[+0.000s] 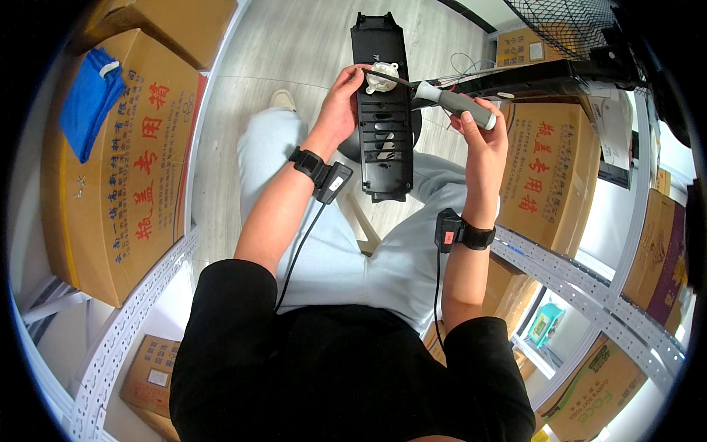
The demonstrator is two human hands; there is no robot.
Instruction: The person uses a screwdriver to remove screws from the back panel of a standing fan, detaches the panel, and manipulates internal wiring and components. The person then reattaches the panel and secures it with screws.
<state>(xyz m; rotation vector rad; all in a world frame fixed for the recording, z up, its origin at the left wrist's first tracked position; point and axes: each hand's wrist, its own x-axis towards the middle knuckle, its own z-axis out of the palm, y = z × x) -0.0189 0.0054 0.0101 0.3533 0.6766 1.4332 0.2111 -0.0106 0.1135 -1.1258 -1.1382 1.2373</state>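
My right hand is wrapped around the grey handle of a screwdriver, its dark shaft pointing left across a black slatted plastic housing. A round white plastic part with small lugs sits on the housing's upper half, just under the shaft. At the housing's left edge, my left hand has thumb and forefinger pinched at the screwdriver's tip. Anything small between those fingertips is too tiny to make out, and its other fingers are partly hidden. The long housing lies upright in view beyond my knees, over a dark round base.
Large cardboard boxes stand on metal shelving to my left, with a folded blue cloth on top. More boxes fill the right-hand shelf. A black arm-like bar with loose wires reaches in from the right, below a wire-mesh basket.
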